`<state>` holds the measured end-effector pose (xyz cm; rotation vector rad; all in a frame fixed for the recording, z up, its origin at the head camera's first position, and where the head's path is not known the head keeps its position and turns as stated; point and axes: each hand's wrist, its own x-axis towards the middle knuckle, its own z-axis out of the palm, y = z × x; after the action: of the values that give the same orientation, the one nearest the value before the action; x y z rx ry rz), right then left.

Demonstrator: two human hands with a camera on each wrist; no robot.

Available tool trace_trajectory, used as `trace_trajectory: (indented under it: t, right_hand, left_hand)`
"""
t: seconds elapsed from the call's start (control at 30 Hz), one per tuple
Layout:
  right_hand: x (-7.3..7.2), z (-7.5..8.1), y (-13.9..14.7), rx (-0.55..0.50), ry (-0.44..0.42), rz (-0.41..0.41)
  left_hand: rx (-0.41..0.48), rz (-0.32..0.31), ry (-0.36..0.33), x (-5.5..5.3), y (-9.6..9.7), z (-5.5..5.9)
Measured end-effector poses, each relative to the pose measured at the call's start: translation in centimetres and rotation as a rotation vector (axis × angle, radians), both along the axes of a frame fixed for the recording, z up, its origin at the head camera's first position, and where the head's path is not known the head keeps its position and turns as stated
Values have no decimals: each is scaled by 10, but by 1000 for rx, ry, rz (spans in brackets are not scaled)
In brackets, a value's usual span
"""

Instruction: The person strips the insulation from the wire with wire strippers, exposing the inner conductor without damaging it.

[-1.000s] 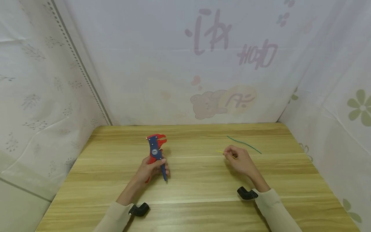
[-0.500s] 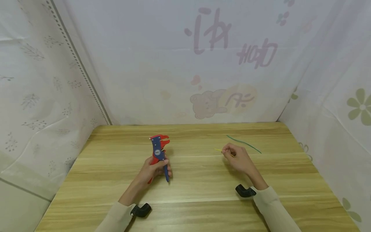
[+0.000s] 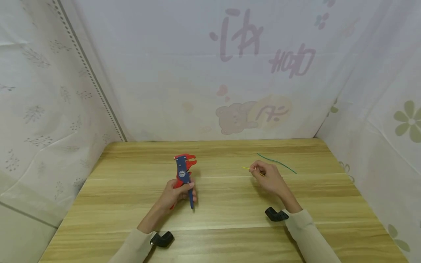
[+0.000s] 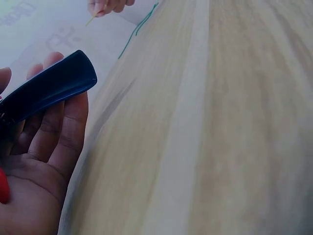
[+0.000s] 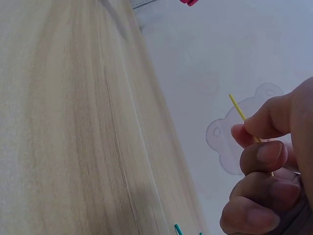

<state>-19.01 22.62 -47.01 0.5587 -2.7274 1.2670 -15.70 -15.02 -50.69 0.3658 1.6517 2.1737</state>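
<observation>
My left hand (image 3: 175,193) grips a blue and red wire stripper (image 3: 182,167) by its handles, the head pointing away from me and the red jaws facing right. In the left wrist view the blue handle (image 4: 54,83) lies across the fingers. Over the right half of the table, my right hand (image 3: 269,179) pinches a short yellow wire (image 5: 236,106) between thumb and index finger. One end of that wire sticks out to the left, toward the stripper. A wide gap separates the two hands. Just beyond the right hand, a green wire (image 3: 277,162) lies on the table.
The wood-grain table (image 3: 223,212) reaches back to a pale printed curtain (image 3: 171,80), with more curtain at both sides. Black wrist cameras (image 3: 275,214) stick out from the cuffs above the table.
The left hand has carried the wire stripper a little to the right and turned it slightly more upright. The right hand has shifted slightly left and away with the yellow wire.
</observation>
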Motion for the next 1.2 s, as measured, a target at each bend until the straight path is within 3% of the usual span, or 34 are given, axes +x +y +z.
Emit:
trace_trajectory:
  t: [1.2]
  right_hand:
    - [-6, 6, -6, -20, -10, 15]
  left_hand:
    - [-6, -35, 12, 3, 21, 5]
